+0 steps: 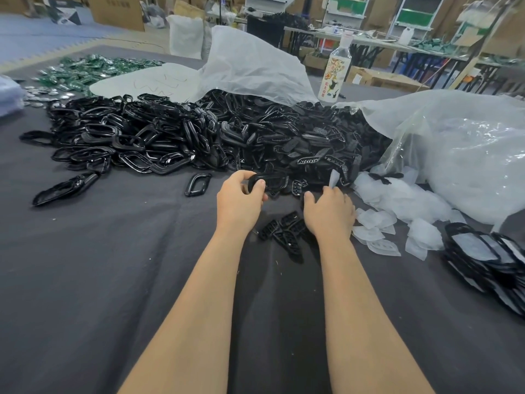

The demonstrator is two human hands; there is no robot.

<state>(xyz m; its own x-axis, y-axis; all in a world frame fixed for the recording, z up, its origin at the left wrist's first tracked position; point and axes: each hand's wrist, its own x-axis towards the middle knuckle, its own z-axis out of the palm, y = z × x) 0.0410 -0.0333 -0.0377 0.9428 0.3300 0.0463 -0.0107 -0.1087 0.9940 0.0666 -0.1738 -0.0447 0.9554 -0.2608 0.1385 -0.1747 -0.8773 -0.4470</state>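
Left grip (pixel 240 194) above grey warehouse cloth (pixel 113 280)

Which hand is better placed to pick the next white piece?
Probably the right hand: it pinches one white piece and lies beside the loose white pieces; the left hand grips a black part farther away.

A head-worn wide-angle camera is looking forward and down over the grey table (pixel 85 280), close above the left hand (pixel 238 201) and right hand (pixel 329 213), the black parts pile (pixel 176 135) lying beyond.

Bright, even light; edges perhaps warped
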